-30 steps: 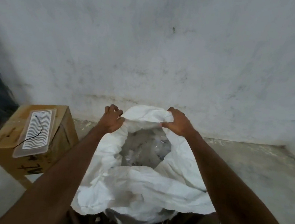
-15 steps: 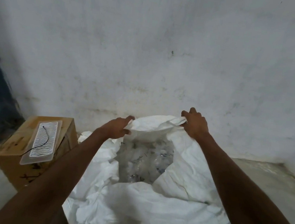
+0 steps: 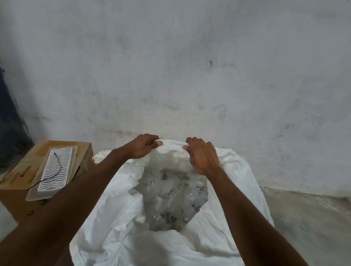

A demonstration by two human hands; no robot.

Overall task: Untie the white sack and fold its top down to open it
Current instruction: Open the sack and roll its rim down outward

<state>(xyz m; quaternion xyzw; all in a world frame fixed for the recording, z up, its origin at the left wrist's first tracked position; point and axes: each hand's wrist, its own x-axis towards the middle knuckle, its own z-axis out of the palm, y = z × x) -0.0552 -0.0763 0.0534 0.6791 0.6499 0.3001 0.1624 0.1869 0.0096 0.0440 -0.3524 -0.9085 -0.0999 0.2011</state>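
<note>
The white sack [image 3: 219,242] stands open on the floor right in front of me, its near and side edges rolled outward. Clear crumpled plastic pieces [image 3: 171,202] fill the inside. My left hand [image 3: 141,148] grips the far rim of the sack from the left, fingers curled over the fabric. My right hand [image 3: 202,156] grips the same far rim a hand's width to the right. Both hands sit close together at the wall side of the mouth.
A brown cardboard box [image 3: 22,181] stands to the left of the sack, with a clear ribbed tray [image 3: 53,172] and a thin black wire on top. A stained white wall [image 3: 177,67] rises just behind the sack. Concrete floor [image 3: 312,225] spreads to the right.
Both hands have moved inward along the far rim and now sit close together, closed on the fabric. The left hand went from loose fingers to a firm grip.
</note>
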